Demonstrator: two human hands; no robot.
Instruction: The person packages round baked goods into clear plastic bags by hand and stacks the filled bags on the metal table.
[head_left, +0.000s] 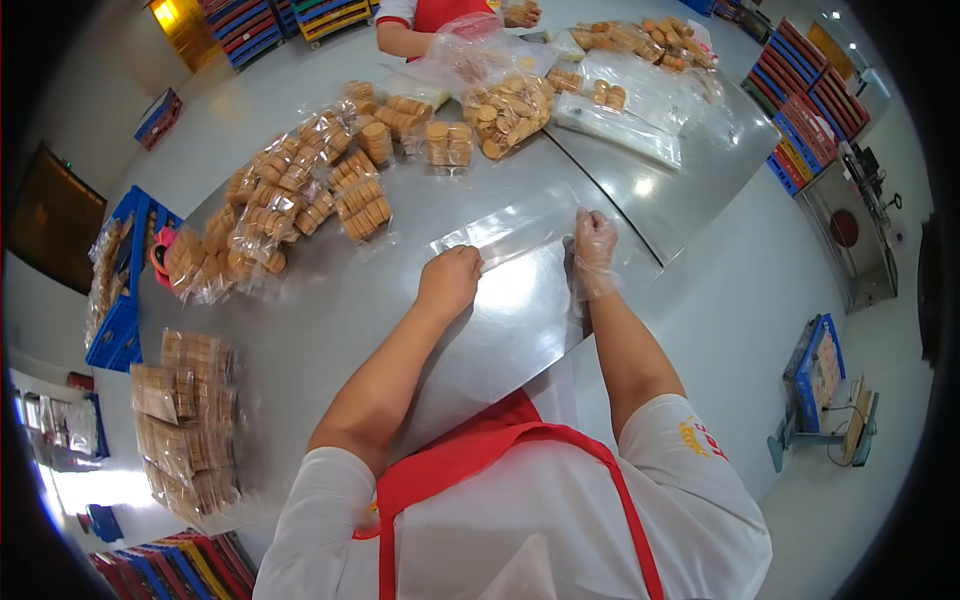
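Note:
A clear, flat plastic bag [512, 222] stretches across the steel table [350, 290] in front of me. My left hand [450, 278], bare, is closed at the bag's left end. At its right end, my right hand [596, 243] is closed too, inside a clear plastic glove. No biscuits show inside this bag. Beyond it lie a small pack of round biscuits [448, 146] and a large open bag of loose biscuits [512, 110]. My fingertips are partly hidden under the curled hands.
Several packed biscuits [285, 180] are heaped at the left, with stacked packs [188, 425] nearer me. Flat empty bags [618, 128] lie across the table seam. A co-worker's red apron [452, 14] shows at the far side. A blue crate [122, 290] stands beyond the left edge.

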